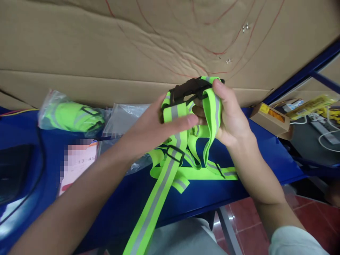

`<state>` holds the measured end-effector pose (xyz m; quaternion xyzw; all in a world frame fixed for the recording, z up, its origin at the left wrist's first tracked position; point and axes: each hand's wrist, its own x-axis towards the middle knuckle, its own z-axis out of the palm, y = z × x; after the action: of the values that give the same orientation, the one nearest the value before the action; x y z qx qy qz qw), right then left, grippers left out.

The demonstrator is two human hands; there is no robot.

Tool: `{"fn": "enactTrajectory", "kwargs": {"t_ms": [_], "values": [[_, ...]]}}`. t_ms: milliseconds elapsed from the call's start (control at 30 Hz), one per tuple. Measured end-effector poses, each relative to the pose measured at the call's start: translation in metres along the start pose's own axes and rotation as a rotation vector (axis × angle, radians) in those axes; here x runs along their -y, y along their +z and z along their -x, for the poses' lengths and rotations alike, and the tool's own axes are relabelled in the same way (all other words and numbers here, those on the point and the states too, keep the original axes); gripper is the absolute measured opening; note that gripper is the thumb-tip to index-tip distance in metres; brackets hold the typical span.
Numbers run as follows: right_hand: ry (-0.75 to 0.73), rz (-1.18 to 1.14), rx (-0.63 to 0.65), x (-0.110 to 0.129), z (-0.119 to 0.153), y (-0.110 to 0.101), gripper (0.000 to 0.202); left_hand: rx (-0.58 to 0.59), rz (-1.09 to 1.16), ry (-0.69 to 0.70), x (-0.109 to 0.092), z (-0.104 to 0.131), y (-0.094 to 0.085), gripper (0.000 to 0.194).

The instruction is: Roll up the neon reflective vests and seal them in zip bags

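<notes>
A neon-green reflective strap harness with grey stripes is held up in both hands above the blue table. My left hand closes round the strap at the left end of a black side-release buckle, its thumb lying across the webbing. On the other end of that buckle, my right hand grips the strap, thumb on top and fingers behind. A black slider sits on the band below my left hand. One strap hangs down toward my lap; other loops lie on the table beneath.
A clear bag holding a folded green harness lies at the left, beside empty plastic bags. A pink paper and a dark device are nearer. Right stands a small cardboard box. Cardboard backs the blue table.
</notes>
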<state>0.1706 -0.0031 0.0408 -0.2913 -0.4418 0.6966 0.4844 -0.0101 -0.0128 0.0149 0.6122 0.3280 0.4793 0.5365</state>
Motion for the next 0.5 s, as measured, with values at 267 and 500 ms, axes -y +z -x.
{"fn": "enactTrajectory", "kwargs": {"t_ms": [267,500], "values": [[0.162,0.005,0.060,-0.002,-0.001,-0.007,0.037,-0.039,0.336,-0.240,-0.003,-0.003,-0.003,0.018],[0.075,0.129,0.249,0.000,0.003,-0.016,0.026,0.270,0.323,-0.228,-0.018,0.001,-0.011,0.019]]}}
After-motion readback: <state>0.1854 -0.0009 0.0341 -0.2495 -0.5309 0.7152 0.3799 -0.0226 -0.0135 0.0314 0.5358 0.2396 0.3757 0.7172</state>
